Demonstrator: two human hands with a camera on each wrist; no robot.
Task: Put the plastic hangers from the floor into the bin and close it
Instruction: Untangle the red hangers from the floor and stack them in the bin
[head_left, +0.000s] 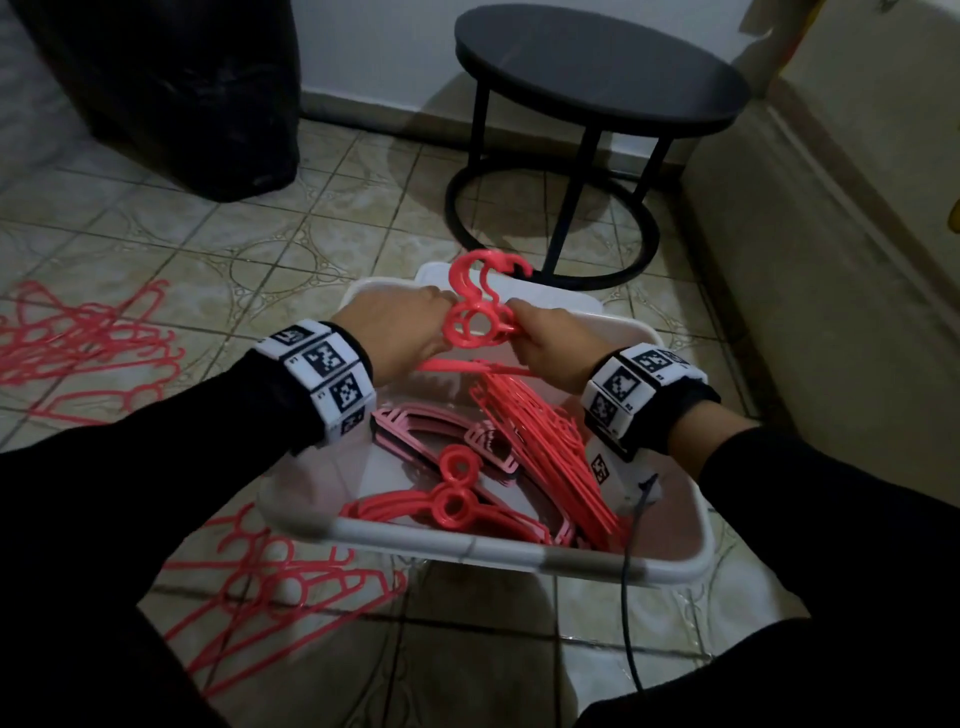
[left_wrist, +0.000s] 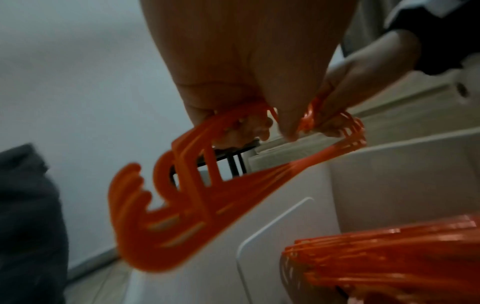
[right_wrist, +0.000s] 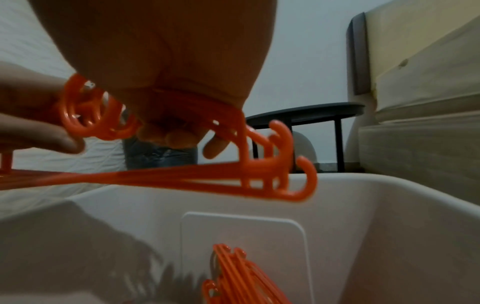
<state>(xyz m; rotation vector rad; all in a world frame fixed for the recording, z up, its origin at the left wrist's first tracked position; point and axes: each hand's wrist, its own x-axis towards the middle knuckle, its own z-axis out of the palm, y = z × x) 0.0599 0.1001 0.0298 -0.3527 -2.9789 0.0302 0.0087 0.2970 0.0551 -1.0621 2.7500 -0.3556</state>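
A bunch of coral-red plastic hangers (head_left: 475, 312) hangs over the far end of the white bin (head_left: 519, 553), hooks up. My left hand (head_left: 410, 325) grips its left shoulder and my right hand (head_left: 550, 343) grips its right shoulder. In the left wrist view the fingers curl round the hanger bunch (left_wrist: 197, 185). The right wrist view shows the same bunch (right_wrist: 233, 179) under my curled fingers, above the bin wall (right_wrist: 363, 216). More red hangers (head_left: 540, 441) and pale pink hangers (head_left: 441, 436) lie inside the bin. Loose hangers remain on the floor at left (head_left: 78, 348) and beside the bin (head_left: 270, 582).
A round black side table (head_left: 597, 88) stands just beyond the bin. A black bag (head_left: 171, 88) sits at the back left. A cream bed or mattress edge (head_left: 857, 234) runs along the right. A black cable (head_left: 631, 597) hangs from my right wrist over the bin rim.
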